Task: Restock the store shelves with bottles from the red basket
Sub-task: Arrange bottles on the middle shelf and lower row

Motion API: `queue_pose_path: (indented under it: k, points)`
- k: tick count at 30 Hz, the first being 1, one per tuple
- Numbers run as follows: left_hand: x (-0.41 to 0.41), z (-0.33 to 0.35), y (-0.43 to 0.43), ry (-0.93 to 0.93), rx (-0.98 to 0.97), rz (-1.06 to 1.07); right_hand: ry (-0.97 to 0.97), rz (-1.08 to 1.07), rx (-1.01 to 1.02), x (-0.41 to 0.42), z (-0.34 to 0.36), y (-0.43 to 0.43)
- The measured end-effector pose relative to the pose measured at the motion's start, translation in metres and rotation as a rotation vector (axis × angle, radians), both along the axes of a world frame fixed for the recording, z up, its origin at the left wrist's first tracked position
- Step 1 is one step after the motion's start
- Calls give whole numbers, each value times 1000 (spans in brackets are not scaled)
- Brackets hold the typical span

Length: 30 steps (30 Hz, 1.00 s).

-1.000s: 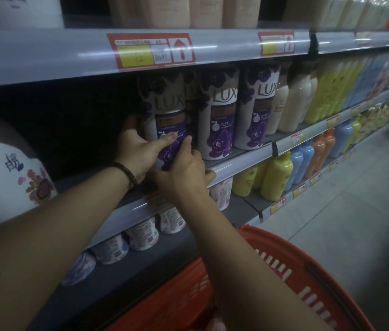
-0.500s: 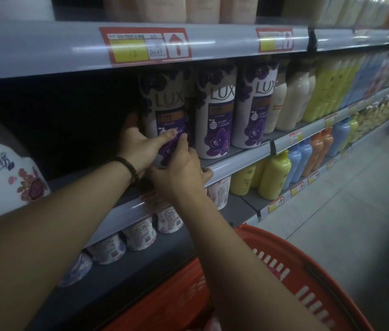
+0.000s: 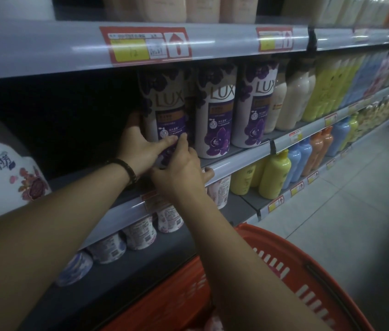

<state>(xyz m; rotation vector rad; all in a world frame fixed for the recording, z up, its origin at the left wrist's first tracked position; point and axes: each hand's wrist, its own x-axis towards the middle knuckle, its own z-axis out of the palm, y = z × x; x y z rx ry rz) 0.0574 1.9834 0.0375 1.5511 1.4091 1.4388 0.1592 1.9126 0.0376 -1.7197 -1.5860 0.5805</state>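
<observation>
The left hand (image 3: 138,149) grips the leftmost purple-and-white LUX bottle (image 3: 165,108), upright on the shelf (image 3: 236,161), with its thumb beneath a "30" badge. The right hand (image 3: 181,170) touches that bottle's lower front, but in the dimness I cannot tell if its fingers grip. Further LUX bottles (image 3: 215,115) stand to its right, and the red basket (image 3: 267,235) is below.

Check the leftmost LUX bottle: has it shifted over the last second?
No. The leftmost LUX bottle stands as close to the neighbouring LUX bottle as before; the left hand still grips it.
</observation>
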Motion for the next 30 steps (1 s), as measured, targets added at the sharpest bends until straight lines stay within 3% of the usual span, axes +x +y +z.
queue_pose_path:
  k: [7, 23, 30]
  points:
    - [-7, -5, -11, 106, -2, -15, -11, 8, -3, 0, -1, -4]
    - [-1, 1, -22, 156, -50, 26, -44, 26, -6, 5, 1, -5]
    - [-2, 4, -39, 65, -153, 93, -16, -71, 46, 3, 3, -9]
